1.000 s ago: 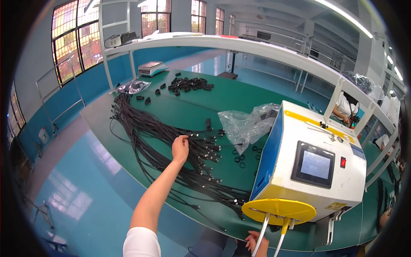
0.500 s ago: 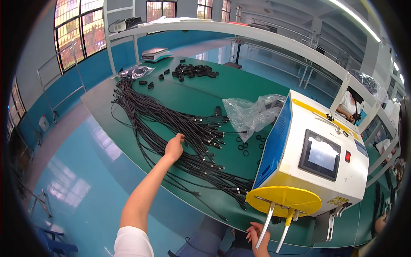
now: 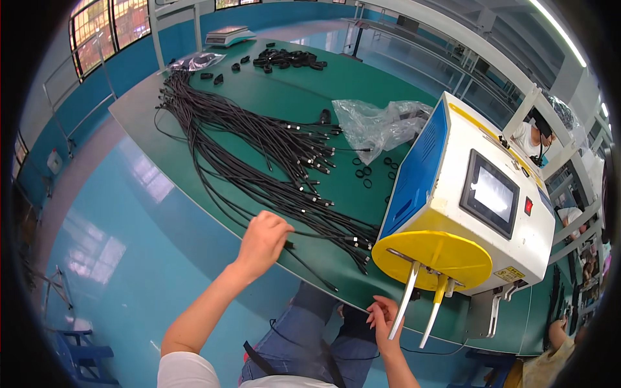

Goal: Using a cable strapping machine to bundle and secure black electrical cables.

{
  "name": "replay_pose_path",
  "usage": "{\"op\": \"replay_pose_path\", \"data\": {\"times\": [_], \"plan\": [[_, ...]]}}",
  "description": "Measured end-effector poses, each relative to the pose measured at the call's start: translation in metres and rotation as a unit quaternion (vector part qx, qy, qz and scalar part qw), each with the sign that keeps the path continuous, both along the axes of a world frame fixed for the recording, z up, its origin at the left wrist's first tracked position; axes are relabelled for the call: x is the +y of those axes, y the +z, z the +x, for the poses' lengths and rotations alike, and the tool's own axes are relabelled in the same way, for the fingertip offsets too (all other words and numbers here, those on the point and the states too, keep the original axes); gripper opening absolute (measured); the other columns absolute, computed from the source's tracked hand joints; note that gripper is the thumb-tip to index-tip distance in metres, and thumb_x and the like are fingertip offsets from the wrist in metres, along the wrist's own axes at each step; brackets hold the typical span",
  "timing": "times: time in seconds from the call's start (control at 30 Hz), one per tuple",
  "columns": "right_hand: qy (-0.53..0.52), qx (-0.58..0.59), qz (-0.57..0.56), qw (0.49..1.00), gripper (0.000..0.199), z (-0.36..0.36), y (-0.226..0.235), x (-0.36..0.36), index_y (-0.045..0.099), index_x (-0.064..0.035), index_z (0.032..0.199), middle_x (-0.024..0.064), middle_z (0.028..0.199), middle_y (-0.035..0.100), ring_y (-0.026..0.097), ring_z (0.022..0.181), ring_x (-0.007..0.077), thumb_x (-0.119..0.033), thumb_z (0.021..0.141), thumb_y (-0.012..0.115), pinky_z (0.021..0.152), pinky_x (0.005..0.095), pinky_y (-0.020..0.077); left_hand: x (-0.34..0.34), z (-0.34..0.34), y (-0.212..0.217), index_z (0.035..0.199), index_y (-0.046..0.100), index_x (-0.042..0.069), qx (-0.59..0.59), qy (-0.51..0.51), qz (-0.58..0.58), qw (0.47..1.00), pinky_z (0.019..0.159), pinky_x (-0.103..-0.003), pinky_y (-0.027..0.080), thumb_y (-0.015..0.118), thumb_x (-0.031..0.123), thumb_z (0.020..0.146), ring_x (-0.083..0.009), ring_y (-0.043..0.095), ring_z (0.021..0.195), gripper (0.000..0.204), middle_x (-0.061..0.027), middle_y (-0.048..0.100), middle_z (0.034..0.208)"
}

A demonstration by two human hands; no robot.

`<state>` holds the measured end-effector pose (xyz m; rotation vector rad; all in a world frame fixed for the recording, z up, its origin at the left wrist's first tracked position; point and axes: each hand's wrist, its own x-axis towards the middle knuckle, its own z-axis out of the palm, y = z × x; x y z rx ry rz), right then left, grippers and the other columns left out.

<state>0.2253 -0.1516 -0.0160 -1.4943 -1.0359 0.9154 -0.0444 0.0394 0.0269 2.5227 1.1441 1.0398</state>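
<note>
Our left hand (image 3: 262, 236) has pulled back to the bench's (image 3: 284, 97) near edge, pinching one black cable (image 3: 304, 258) drawn from the bundle (image 3: 259, 155). Right hand (image 3: 383, 318) spread below the yellow disc (image 3: 432, 258). Clear bag (image 3: 378, 126) mid-bench; small yellow label (image 3: 511, 274) on the machine (image 3: 472, 194).

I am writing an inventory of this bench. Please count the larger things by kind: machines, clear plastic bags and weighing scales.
Machine with screen: 1
Clear plastic bag: 2, one near, one far
Weighing scale: 1
Black cables: too many to count, left out
Total: 4
</note>
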Motion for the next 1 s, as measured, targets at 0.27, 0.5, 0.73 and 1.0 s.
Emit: {"op": "replay_pose_path", "data": {"times": [0.27, 0.5, 0.73, 1.0], "plan": [[0.015, -0.033, 0.007, 0.999, 0.024, -0.010, 0.005, 0.002, 0.054, 0.0001, 0.112, 0.0076, 0.083, 0.059, 0.054, 0.063, 0.0095, -0.002, 0.088, 0.055, 0.052, 0.0185, 0.0407, -0.012, -0.017, -0.018, 0.092, 0.059, 0.008, 0.038, 0.032, 0.003, 0.999, 0.084, -0.038, 0.041, 0.068, 0.003, 0.071, -0.0253, 0.052, 0.091, 0.023, -0.0051, 0.058, 0.086], [0.092, -0.043, 0.082, 0.991, 0.030, -0.073, 0.039, 0.029, 0.059, -0.0001, 0.106, 0.0070, 0.083, 0.058, 0.056, 0.067, 0.0102, 0.006, 0.077, 0.065, 0.059, 0.0203, 0.0446, -0.040, 0.004, 0.003, 0.088, 0.059, 0.007, -0.069, -0.045, 0.045, 0.996, 0.084, -0.038, 0.043, 0.068, 0.004, 0.070, -0.0252, 0.057, 0.086, 0.020, -0.0050, 0.059, 0.083], [0.071, -0.137, 0.211, 0.965, 0.020, -0.101, 0.057, 0.054, 0.062, 0.0011, 0.095, 0.0091, 0.080, 0.060, 0.057, 0.065, 0.0139, 0.005, 0.076, 0.066, 0.058, 0.0238, 0.0462, -0.073, 0.029, 0.008, 0.087, 0.061, 0.008, -0.128, -0.117, 0.033, 0.984, 0.090, -0.040, 0.044, 0.069, 0.005, 0.070, -0.0206, 0.059, 0.082, 0.019, -0.0025, 0.062, 0.084], [-0.013, -0.132, 0.172, 0.976, 0.013, -0.062, 0.041, -0.030, 0.062, 0.0021, 0.086, 0.0121, 0.077, 0.060, 0.059, 0.063, 0.0155, 0.011, 0.077, 0.062, 0.056, 0.0244, 0.0488, -0.093, 0.050, 0.031, 0.092, 0.066, 0.010, -0.009, -0.293, 0.055, 0.954, 0.075, -0.035, 0.046, 0.074, 0.012, 0.067, -0.0176, 0.057, 0.073, 0.026, 0.0006, 0.060, 0.079]]}}
